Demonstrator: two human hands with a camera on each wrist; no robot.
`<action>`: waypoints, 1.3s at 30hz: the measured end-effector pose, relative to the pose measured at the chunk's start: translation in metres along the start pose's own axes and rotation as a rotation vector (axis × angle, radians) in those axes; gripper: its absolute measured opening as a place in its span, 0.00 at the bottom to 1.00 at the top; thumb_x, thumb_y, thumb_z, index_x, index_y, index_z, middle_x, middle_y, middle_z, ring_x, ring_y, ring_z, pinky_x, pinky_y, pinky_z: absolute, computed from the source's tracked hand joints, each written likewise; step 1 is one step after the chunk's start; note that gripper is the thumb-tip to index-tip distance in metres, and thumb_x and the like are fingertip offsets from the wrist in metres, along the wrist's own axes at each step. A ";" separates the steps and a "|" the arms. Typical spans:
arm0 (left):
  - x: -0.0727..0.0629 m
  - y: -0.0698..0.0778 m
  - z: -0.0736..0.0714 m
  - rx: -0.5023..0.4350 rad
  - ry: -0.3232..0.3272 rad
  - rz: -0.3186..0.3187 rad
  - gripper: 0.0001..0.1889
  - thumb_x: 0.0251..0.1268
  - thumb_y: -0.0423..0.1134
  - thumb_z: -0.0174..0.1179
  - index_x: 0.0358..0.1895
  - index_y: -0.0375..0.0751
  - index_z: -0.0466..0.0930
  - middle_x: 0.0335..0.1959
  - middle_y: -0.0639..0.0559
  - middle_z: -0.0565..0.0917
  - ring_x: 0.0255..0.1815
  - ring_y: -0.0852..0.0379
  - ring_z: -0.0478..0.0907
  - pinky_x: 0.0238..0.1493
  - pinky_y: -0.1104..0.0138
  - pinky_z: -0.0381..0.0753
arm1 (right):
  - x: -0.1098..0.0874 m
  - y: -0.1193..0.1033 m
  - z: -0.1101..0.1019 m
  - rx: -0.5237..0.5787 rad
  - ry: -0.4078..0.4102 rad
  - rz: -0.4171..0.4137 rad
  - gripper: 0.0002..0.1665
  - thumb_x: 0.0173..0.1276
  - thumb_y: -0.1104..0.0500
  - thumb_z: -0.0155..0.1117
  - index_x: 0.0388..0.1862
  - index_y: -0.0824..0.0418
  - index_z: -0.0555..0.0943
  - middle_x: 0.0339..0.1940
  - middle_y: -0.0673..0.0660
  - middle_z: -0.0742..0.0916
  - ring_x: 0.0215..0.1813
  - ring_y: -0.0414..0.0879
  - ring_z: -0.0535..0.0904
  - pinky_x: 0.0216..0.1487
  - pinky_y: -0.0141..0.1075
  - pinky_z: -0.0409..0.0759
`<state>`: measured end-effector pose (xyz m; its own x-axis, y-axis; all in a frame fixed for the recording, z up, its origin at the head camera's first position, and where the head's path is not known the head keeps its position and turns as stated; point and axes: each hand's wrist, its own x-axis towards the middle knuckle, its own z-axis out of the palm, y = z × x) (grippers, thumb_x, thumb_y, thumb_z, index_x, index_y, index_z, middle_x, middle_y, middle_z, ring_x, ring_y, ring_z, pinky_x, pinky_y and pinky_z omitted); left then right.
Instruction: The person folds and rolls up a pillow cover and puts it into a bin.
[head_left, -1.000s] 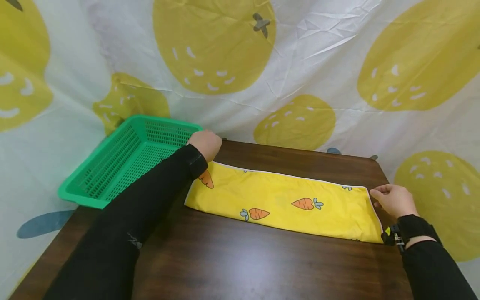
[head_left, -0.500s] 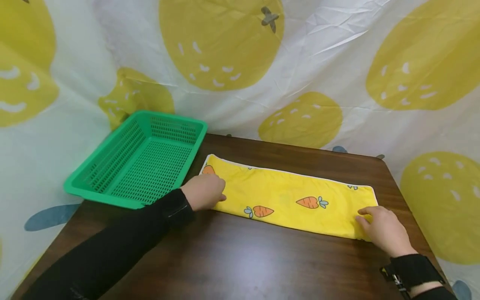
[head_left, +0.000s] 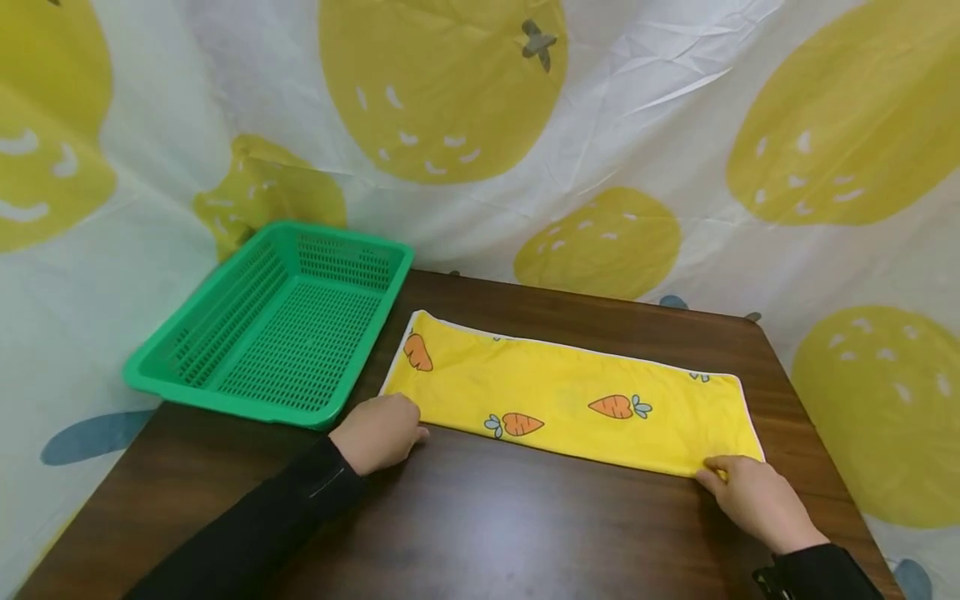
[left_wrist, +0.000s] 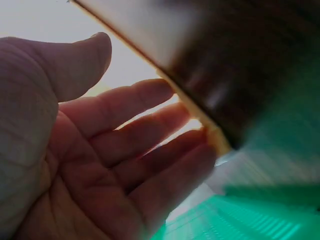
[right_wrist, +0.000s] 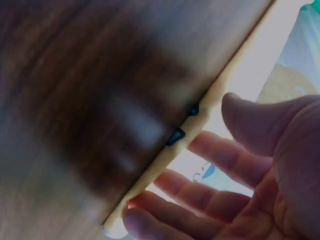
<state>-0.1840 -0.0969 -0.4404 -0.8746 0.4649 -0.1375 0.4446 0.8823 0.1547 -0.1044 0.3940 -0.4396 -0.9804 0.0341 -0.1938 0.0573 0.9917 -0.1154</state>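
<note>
A yellow cloth printed with orange carrots lies folded into a long strip on the brown table, white trim showing at its far and short edges. At its near left corner is my left hand. The left wrist view has that hand's fingers spread at the cloth's edge, thumb held apart. My right hand is at the near right corner, fingertips on the front edge. In the right wrist view its fingers are loosely extended on the cloth, and the thumb stands away from them.
A green plastic basket with slotted walls stands at the back left, close to the cloth's left end. Behind the table hangs a white sheet with large yellow prints.
Both hands have come from the far part of the cloth's short ends toward me, down to its near corners. The cloth keeps its shape and place on the table.
</note>
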 end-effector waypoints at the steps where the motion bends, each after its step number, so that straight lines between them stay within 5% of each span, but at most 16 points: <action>1: -0.001 -0.002 0.001 0.010 0.015 0.008 0.17 0.73 0.47 0.69 0.32 0.34 0.87 0.23 0.47 0.78 0.29 0.49 0.73 0.39 0.55 0.82 | 0.001 0.000 0.000 -0.001 -0.013 -0.011 0.28 0.79 0.47 0.64 0.60 0.71 0.85 0.58 0.74 0.88 0.60 0.73 0.84 0.56 0.66 0.80; 10: -0.009 -0.011 0.008 0.014 0.074 0.052 0.12 0.72 0.45 0.70 0.42 0.38 0.88 0.34 0.46 0.83 0.33 0.49 0.75 0.42 0.54 0.83 | 0.009 0.010 -0.001 -0.024 -0.151 -0.069 0.45 0.83 0.38 0.55 0.72 0.79 0.72 0.70 0.91 0.70 0.70 0.87 0.69 0.65 0.73 0.72; 20: -0.017 -0.013 0.016 0.043 0.101 0.110 0.16 0.72 0.47 0.70 0.52 0.39 0.88 0.44 0.43 0.84 0.41 0.46 0.79 0.47 0.51 0.85 | 0.041 0.026 -0.006 -0.031 -0.123 -0.143 0.44 0.86 0.41 0.50 0.74 0.81 0.68 0.71 0.92 0.67 0.70 0.90 0.65 0.66 0.75 0.70; 29: -0.023 0.003 0.024 0.041 0.084 0.103 0.18 0.71 0.53 0.70 0.54 0.45 0.89 0.41 0.46 0.83 0.40 0.49 0.76 0.46 0.55 0.83 | 0.075 0.045 -0.021 0.014 -0.145 -0.102 0.47 0.89 0.41 0.42 0.74 0.88 0.62 0.73 0.89 0.66 0.73 0.85 0.66 0.71 0.71 0.68; 39: -0.034 0.029 0.027 0.060 0.071 0.178 0.21 0.69 0.58 0.70 0.54 0.48 0.90 0.36 0.51 0.82 0.36 0.54 0.71 0.44 0.59 0.77 | 0.104 0.065 -0.034 0.025 -0.187 -0.061 0.51 0.89 0.37 0.34 0.76 0.88 0.55 0.74 0.89 0.65 0.74 0.84 0.66 0.73 0.71 0.68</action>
<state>-0.1363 -0.0855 -0.4579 -0.7915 0.6097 -0.0432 0.6026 0.7902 0.1112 -0.2088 0.4664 -0.4345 -0.9303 -0.0519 -0.3632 0.0059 0.9877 -0.1563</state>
